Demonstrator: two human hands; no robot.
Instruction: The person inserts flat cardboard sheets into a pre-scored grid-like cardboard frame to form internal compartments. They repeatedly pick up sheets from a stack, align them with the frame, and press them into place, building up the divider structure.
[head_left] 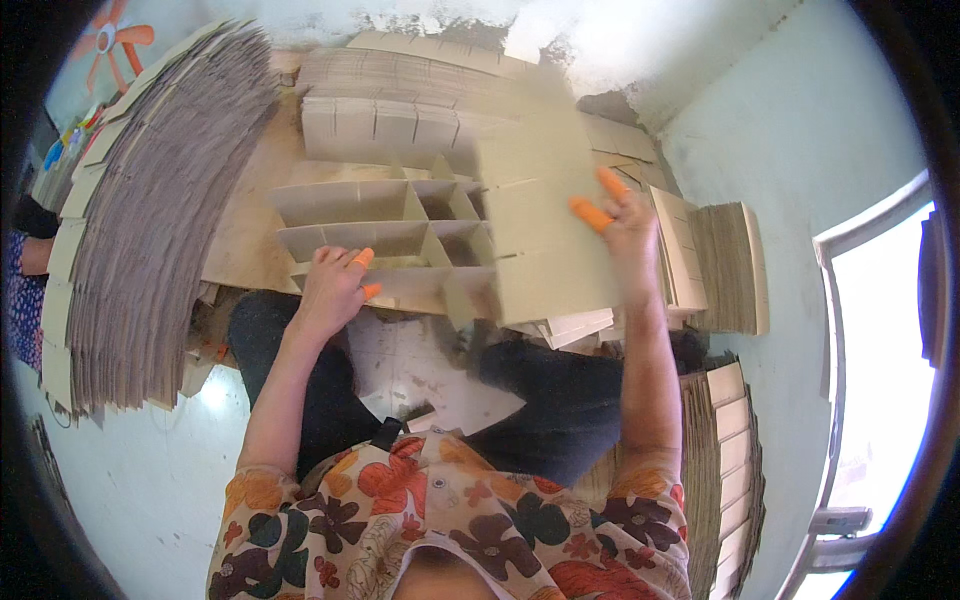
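Observation:
A partly interlocked grid of cardboard divider strips [430,237] stands in front of me, its long strips crossed by shorter ones. My left hand [337,292] pinches the nearest long strip close to its left end; orange covers sit on two of its fingertips. To the right, my right hand [630,235] grips a broad slotted cardboard sheet [545,210], with two orange-covered fingers over its right edge. That sheet is upright, blurred by motion, and hides the grid's right end. The right thumb is hidden.
Tall stacks of cardboard strips [160,220] rise at the left. More stacks stand behind the grid [385,125], at the right [725,265] and at the lower right [725,470]. A wooden board [245,235] lies under the grid. An orange fan [107,40] is far left.

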